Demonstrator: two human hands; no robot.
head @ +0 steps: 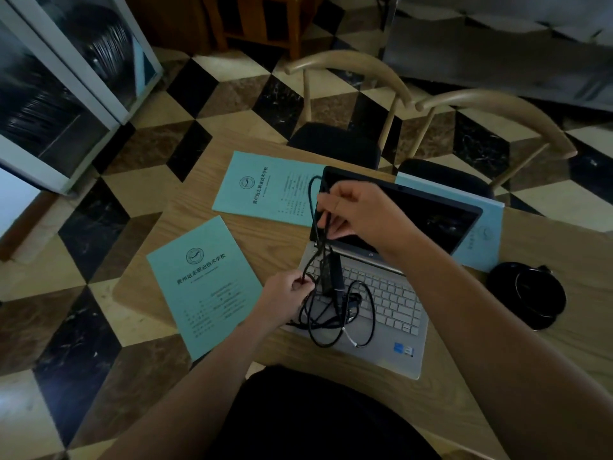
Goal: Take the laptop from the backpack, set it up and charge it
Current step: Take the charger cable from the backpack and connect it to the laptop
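Both hands (292, 288) (355, 210) apparently pinching charger cable (368, 313).

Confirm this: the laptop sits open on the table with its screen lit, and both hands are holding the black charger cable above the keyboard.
Not quite: the head view shows the laptop screen dark, not lit. It does sit open on the table, and both the left hand and right hand hold the black charger cable above the keyboard.

Dim indoor shot, wide-angle bend at edges.
Faint daylight from far left; glare on the cabinet glass (76, 71); corners dark w/ soft blur.
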